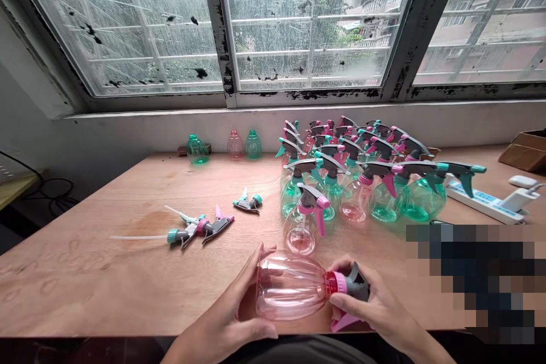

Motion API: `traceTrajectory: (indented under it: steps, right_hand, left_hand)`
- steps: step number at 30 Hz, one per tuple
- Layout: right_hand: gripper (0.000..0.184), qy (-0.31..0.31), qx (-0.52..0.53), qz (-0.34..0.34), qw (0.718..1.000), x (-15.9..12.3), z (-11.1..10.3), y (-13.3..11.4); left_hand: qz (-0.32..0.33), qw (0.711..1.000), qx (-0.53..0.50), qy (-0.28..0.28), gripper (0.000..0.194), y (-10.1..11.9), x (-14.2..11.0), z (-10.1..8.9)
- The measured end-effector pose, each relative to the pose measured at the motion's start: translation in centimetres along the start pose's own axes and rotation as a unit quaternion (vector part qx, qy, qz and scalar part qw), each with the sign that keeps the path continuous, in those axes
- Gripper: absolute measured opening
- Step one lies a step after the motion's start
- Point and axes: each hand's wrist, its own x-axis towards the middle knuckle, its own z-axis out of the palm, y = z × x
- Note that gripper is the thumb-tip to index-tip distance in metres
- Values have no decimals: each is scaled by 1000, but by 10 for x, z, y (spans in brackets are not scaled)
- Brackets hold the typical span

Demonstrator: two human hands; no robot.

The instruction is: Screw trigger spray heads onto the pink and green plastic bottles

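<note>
The head view looks forward and down, near the 2 hands [228,308], facing the window [298,28].

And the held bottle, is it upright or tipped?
Tipped on its side: the bottle has its base at the left hand, its sprayer in the right hand.

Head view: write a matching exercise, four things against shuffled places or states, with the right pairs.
1. left hand
2. right hand
3. loose spray heads
4. power strip

A. white, toward the right edge
B. at the neck end of the held pink bottle
C. at that bottle's base
D. lying left of the standing spray bottles

Pairs: 1-C; 2-B; 3-D; 4-A
</note>
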Motion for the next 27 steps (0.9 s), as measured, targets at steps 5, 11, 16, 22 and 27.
traceTrajectory:
  steps: [5, 11, 16, 22, 27]
  right_hand:
    - [36, 1, -2, 11, 1000, 1, -1, 0]
    - [37, -28, -5, 23, 999, 2, -4, 3]
    - [36, -35, 10, 20, 999, 2, -4, 4]
    - [36, -45, 35, 27, 998, 2, -3, 2]
    - [40, -62, 38, 51, 996, 1, -5, 2]
  left_hand:
    - [4, 1000, 7, -5, 97, 3, 0, 0]
    - [35, 999, 10, -6, 80, 8, 3, 3]
    - [25, 1000, -14, -5, 84, 8, 4, 4]
    - [31, 997, -73, -18, 94, 4, 1, 2]
    - [41, 998, -24, -30, 82, 7, 1, 2]
